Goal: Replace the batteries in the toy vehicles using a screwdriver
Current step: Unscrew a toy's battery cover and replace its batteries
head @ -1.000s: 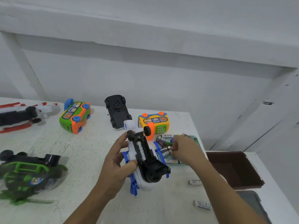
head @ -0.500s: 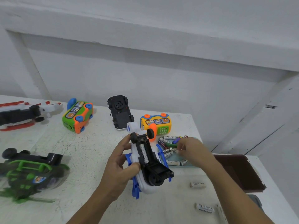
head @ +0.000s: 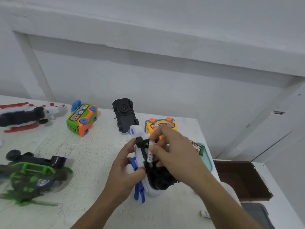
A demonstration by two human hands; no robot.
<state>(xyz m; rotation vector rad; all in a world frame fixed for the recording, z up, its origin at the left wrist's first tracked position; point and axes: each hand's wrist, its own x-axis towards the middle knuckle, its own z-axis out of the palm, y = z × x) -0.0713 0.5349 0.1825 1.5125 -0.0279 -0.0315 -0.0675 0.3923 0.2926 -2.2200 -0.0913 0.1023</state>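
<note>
Left hand (head: 125,169) has its grip clamped round the white-and-blue toy helicopter (head: 156,179), belly-up over the surface (head: 92,154), towards the right side. The right hand (head: 171,151) has its grip pinched on a white AA battery (head: 150,152), held lengthwise at the open battery bay in the black underside, right beside a cell already seated there. Just past the right hand, a teal tray (head: 207,157) holds more batteries, and a loose battery (head: 204,214) lies by the right forearm.

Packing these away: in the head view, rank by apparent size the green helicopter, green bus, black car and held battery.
1. Green helicopter, though it lies nearer the camera.
2. Green bus and black car: about alike.
3. Battery.
</note>
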